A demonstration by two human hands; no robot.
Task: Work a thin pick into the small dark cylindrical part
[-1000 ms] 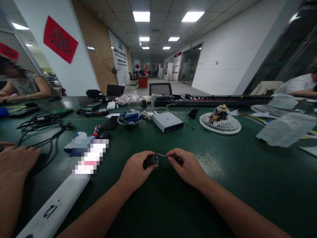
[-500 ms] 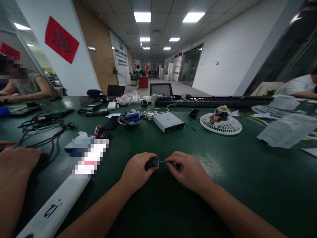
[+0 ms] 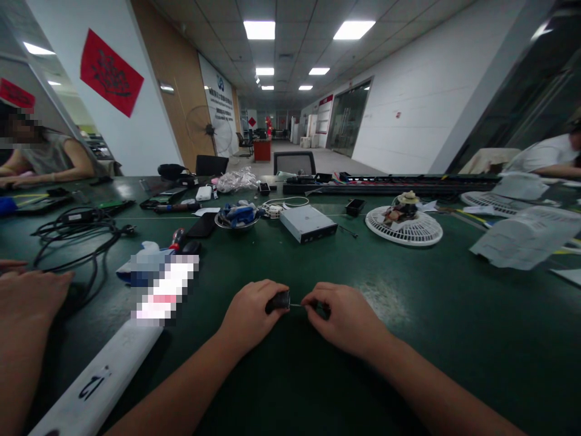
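Note:
Between the fingers and thumb of my left hand (image 3: 249, 313) is a short dark cylinder (image 3: 279, 300), held on its side above the table. Its end points to the right. My right hand (image 3: 345, 312) pinches a thin metal rod (image 3: 296, 305), whose other tip meets the cylinder's end. Whether the rod reaches inside I cannot tell. The rest of what the right hand may hold is hidden behind its curled fingers. Beyond both hands lies a silver optical drive (image 3: 305, 221) with a black front.
Another person's hand (image 3: 31, 297) rests at the left, beside a long white bar (image 3: 97, 375). Black cable (image 3: 91, 230), a bowl with blue items (image 3: 237, 215), a white fan grille (image 3: 403, 233) and a translucent plastic cover (image 3: 521, 239) lie around the green table (image 3: 408, 375).
The cylinder has turned, so its open end no longer faces me. My right hand has shifted slightly down, and the rod now lies nearly level against the cylinder's end.

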